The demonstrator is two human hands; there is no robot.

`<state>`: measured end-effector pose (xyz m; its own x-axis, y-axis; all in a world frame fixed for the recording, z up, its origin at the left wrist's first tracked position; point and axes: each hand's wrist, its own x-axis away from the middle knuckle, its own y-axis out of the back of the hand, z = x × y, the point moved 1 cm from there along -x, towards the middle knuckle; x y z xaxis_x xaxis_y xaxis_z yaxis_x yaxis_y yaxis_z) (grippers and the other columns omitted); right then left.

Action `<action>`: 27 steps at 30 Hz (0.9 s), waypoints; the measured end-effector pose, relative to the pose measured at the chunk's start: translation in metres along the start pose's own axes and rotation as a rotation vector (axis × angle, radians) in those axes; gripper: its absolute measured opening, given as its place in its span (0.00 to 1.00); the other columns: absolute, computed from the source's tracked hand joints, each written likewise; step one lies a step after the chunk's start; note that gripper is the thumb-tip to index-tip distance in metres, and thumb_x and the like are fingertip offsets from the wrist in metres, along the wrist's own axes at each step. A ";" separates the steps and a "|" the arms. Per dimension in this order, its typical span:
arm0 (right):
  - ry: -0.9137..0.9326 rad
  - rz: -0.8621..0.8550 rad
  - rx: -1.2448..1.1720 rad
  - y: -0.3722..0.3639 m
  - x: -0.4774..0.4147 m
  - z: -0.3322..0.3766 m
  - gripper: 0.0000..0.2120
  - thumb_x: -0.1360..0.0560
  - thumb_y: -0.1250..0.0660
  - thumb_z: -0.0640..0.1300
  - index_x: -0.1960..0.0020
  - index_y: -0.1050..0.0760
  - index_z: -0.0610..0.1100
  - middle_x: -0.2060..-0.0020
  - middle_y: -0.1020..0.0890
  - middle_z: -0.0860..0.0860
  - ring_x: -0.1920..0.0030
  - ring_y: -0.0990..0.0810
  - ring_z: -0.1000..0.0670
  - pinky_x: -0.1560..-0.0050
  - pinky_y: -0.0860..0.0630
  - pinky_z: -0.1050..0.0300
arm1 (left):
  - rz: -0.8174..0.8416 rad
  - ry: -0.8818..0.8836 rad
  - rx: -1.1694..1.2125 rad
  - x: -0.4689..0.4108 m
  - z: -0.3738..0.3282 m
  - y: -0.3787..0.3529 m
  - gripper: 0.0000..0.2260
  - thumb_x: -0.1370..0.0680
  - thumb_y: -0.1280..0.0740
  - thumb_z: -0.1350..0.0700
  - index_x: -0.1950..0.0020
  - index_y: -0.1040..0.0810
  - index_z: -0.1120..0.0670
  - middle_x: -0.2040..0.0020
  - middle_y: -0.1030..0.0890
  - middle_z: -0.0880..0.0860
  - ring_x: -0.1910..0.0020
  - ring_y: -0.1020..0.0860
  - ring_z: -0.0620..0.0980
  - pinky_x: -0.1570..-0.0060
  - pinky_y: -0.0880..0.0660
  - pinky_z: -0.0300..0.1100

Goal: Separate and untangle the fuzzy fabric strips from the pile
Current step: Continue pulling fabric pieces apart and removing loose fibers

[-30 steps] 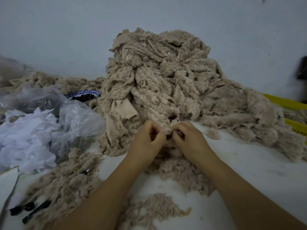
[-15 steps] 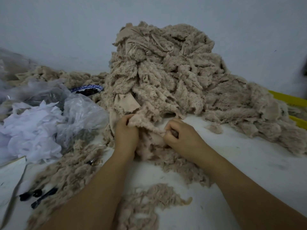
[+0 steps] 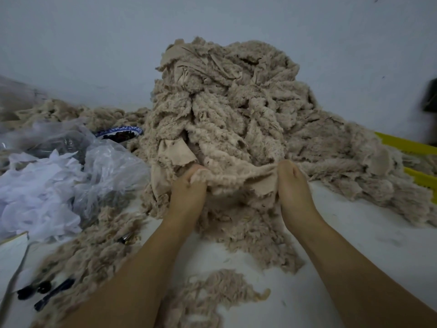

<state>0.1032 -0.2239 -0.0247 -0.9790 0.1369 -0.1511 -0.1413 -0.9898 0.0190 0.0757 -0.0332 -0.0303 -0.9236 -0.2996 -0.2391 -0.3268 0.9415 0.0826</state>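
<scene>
A tall pile of beige fuzzy fabric strips (image 3: 227, 110) rises in the middle of the white table (image 3: 369, 247) against the wall. At its foot a fuzzy strip (image 3: 238, 178) is stretched sideways between both hands. My left hand (image 3: 188, 190) grips the strip's left end, fingers curled round it. My right hand (image 3: 292, 185) pinches the right end, where the smooth backing shows. The strip's upper edge still runs into the pile. Loose fuzzy scraps (image 3: 220, 292) lie on the table between my forearms.
Crumpled white fabric (image 3: 35, 195) and clear plastic bags (image 3: 108, 166) sit at left, a blue-rimmed bowl (image 3: 120, 133) behind them. Black scissors (image 3: 45, 294) lie at bottom left. A yellow crate (image 3: 411, 147) stands at the right, half buried under more fuzzy fabric (image 3: 354, 162).
My hands, close together a second ago, have moved apart sideways, spreading the strip taut between them. The left hand has shifted its grip to the strip's left end.
</scene>
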 end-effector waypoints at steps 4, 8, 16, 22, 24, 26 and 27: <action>0.001 -0.078 0.065 0.006 -0.004 -0.003 0.20 0.19 0.43 0.50 0.69 0.43 0.53 0.79 0.40 0.56 0.78 0.43 0.55 0.73 0.42 0.57 | 0.233 -0.164 -0.151 0.012 -0.005 -0.012 0.14 0.34 0.44 0.48 0.63 0.22 0.54 0.70 0.25 0.48 0.70 0.28 0.43 0.67 0.30 0.34; 0.010 -0.227 0.006 0.016 -0.009 0.000 0.26 0.22 0.40 0.52 0.77 0.42 0.53 0.78 0.44 0.56 0.74 0.47 0.52 0.68 0.46 0.54 | 0.180 -0.111 -0.157 0.010 -0.001 -0.009 0.10 0.33 0.43 0.46 0.70 0.30 0.50 0.73 0.31 0.45 0.73 0.33 0.43 0.68 0.33 0.41; 0.165 0.167 0.477 0.008 -0.010 -0.018 0.21 0.20 0.39 0.54 0.67 0.41 0.48 0.76 0.37 0.56 0.75 0.40 0.56 0.74 0.43 0.64 | -0.176 0.038 0.041 -0.002 0.007 0.006 0.22 0.26 0.40 0.42 0.33 0.23 0.41 0.37 0.20 0.47 0.38 0.23 0.44 0.39 0.25 0.49; 0.515 0.429 0.628 -0.020 0.015 -0.005 0.24 0.30 0.43 0.76 0.48 0.31 0.58 0.51 0.32 0.64 0.46 0.33 0.62 0.48 0.33 0.66 | 0.022 -0.122 -0.150 0.005 0.001 -0.008 0.10 0.27 0.43 0.39 0.55 0.22 0.34 0.56 0.18 0.38 0.58 0.20 0.36 0.55 0.22 0.42; 0.616 0.491 0.826 -0.027 0.018 -0.010 0.16 0.25 0.38 0.65 0.54 0.34 0.52 0.56 0.34 0.60 0.53 0.35 0.57 0.55 0.35 0.61 | -0.025 -0.156 -0.127 0.004 0.000 -0.007 0.10 0.25 0.43 0.42 0.55 0.22 0.33 0.57 0.18 0.36 0.57 0.21 0.36 0.58 0.24 0.34; 0.547 0.485 0.843 -0.024 0.014 -0.013 0.12 0.22 0.38 0.48 0.61 0.37 0.49 0.61 0.34 0.56 0.60 0.35 0.55 0.59 0.37 0.54 | -0.134 -0.132 -0.094 0.001 0.004 -0.003 0.11 0.21 0.43 0.47 0.48 0.22 0.38 0.56 0.19 0.35 0.51 0.22 0.42 0.55 0.26 0.36; 0.491 0.434 0.784 -0.020 0.011 -0.013 0.12 0.21 0.40 0.44 0.62 0.37 0.47 0.63 0.33 0.54 0.62 0.34 0.54 0.60 0.38 0.53 | -0.199 -0.090 -0.073 -0.001 0.006 -0.001 0.12 0.19 0.44 0.48 0.41 0.23 0.42 0.50 0.20 0.36 0.46 0.23 0.45 0.49 0.27 0.40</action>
<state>0.0976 -0.2027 -0.0392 -0.8255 -0.4332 -0.3618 -0.0177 -0.6208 0.7838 0.0783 -0.0331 -0.0362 -0.8188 -0.4607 -0.3427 -0.5177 0.8504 0.0937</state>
